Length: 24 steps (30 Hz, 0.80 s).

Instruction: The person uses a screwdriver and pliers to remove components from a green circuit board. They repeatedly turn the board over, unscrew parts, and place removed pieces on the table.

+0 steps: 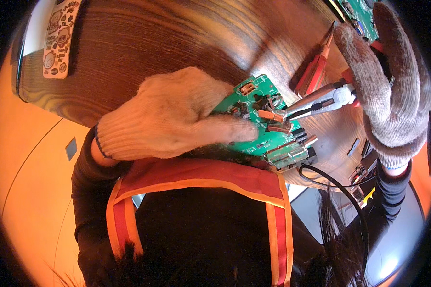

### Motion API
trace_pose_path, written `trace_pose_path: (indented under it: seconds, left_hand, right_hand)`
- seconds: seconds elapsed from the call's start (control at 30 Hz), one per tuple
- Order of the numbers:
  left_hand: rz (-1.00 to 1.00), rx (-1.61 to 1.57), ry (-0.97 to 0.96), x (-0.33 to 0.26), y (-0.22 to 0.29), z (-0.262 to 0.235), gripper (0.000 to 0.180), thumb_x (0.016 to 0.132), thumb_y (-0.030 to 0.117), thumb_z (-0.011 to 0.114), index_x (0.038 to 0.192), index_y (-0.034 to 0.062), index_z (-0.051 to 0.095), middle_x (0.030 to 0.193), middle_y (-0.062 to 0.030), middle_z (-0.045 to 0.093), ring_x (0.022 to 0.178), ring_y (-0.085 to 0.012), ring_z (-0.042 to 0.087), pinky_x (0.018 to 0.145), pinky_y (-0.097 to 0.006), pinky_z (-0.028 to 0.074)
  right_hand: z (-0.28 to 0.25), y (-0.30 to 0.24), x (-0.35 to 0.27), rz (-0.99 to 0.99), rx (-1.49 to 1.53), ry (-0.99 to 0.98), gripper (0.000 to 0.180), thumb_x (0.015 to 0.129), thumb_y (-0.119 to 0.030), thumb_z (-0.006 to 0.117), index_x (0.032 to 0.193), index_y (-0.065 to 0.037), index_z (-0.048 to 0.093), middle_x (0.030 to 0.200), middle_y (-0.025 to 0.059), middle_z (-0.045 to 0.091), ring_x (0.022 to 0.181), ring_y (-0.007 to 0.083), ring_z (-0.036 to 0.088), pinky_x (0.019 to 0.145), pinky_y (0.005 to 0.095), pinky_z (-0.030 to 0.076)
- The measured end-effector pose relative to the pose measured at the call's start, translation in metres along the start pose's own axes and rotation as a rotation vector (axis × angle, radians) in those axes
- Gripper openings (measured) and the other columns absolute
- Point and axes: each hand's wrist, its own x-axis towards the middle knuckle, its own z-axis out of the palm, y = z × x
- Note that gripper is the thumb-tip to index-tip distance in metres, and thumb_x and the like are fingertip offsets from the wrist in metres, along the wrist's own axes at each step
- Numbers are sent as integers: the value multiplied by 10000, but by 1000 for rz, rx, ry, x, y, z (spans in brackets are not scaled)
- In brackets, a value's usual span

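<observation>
My left hand (172, 115), in a pale knitted glove, grips a green circuit board (246, 136) by its left side, the thumb lying across its face. Copper-coloured metal pieces (273, 116) and silver connectors stand up from the board. In my right hand (392, 91), gloved in grey knit, are long-nose pliers (328, 100) with red handles. Their jaws reach left to the metal pieces at the board's right part. I cannot tell whether the jaw tips are closed on one of them. The right fingers are rather straight and partly hide the handles.
A red tool with a pointed tip (316, 69) lies on the wooden table (177, 38) beyond the pliers. Another green board (361, 16) is at the far right. A patterned phone case (60, 43) rests at far left. A black cable (330, 178) curves near my right forearm.
</observation>
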Motion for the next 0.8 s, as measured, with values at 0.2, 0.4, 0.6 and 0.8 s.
trace_pose_path:
  seconds: [0.2, 0.4, 0.6, 0.8]
  left_hand:
    - [68, 40, 17, 2, -1, 4, 373, 877, 464, 725, 998, 113, 758, 739, -152, 668, 657, -285, 630, 664, -391, 482]
    - [0, 52, -19, -1, 1, -3, 399, 863, 484, 733, 998, 109, 756, 735, -153, 666, 650, -292, 627, 659, -396, 482]
    - [32, 36, 12, 2, 0, 3, 388, 865, 469, 737, 959, 93, 758, 718, -151, 652, 644, -265, 617, 662, -387, 480]
    - [-12, 92, -21, 0, 0, -1, 382, 870, 454, 737, 962, 83, 756, 724, -134, 662, 662, -241, 619, 670, -380, 483]
  right_hand:
    - [-8, 4, -12, -56, 67, -121, 580, 785, -87, 727, 1353, -136, 621, 1388, 189, 560, 1254, 373, 569, 1024, 430, 500]
    - [-4, 4, 9, -112, 85, -182, 631, 778, -88, 719, 1393, -158, 598, 1465, 208, 515, 1319, 387, 537, 1065, 450, 485]
    - [-11, -1, -5, -73, 90, -152, 598, 790, -93, 710, 1377, -147, 611, 1447, 209, 529, 1318, 386, 540, 1072, 453, 481]
    - [-18, -4, -18, -45, 111, -148, 567, 805, -94, 704, 1365, -134, 623, 1430, 207, 542, 1314, 390, 544, 1079, 460, 476]
